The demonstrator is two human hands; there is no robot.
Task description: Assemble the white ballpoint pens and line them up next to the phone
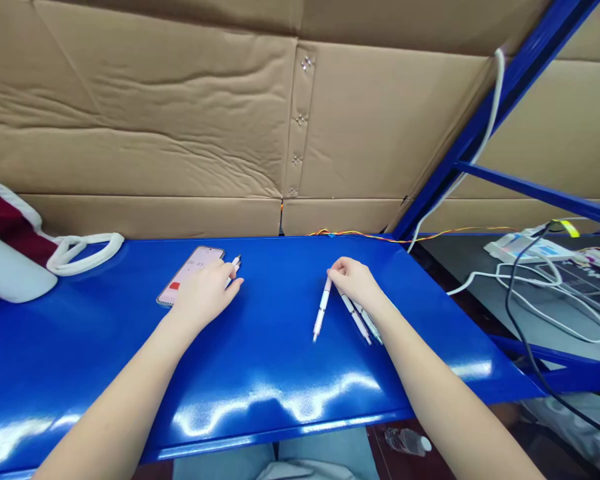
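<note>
Pinching the upper end of a white pen [321, 313], our right hand [353, 280] has thumb and fingertip closed on it, right of the middle of the glossy blue worktop [275, 333]. At least two more slim pens [356, 319] lie partly under that hand and wrist, their upper ends hidden from us; one looks greenish, one pale pink.

Toward the back edge, left of the middle, our left hand [205, 293] covers the lower right of a phone [181, 275]. A pale pen [237, 261] with a dark tip pokes out past its curled fingers; whether they grip it, we cannot tell. On the phone's screen we read "00 03", the remainder covered, above a red mark.

Creased brown cardboard [180, 100], joined by a riveted strip, rises behind the back edge. By the left edge of our view, a smooth white cylinder [15, 270] and dark-red fabric [5, 223] with white straps are cut off. Beyond the worktop's right edge, print on a pale packet [530, 247] is too small for us to read.
</note>
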